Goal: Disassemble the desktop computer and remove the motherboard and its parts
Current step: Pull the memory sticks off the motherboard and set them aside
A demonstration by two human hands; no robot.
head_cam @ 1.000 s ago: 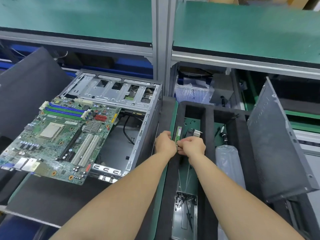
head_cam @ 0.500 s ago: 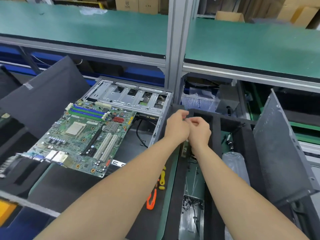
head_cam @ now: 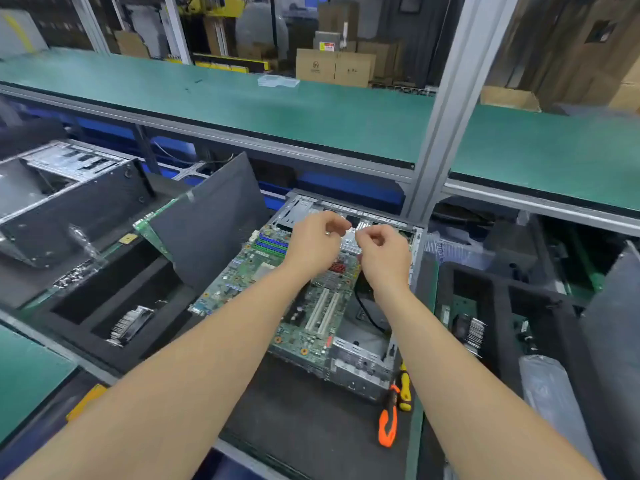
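Here, left hand [head_cam: 313,244] and right hand [head_cam: 382,252] above motherboard [head_cam: 301,336], fingers [head_cam: 333,220] curled, whether pinching anything unclear, carton [head_cam: 334,67] print too small.

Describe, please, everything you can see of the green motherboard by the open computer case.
The motherboard is a green circuit board, lying askew, partly over the left side of the open metal case. It carries blue and green memory slots at its far end, two white expansion slots and silver ports on its left edge. The left hand and right hand hover above it; the left forearm hides its middle.
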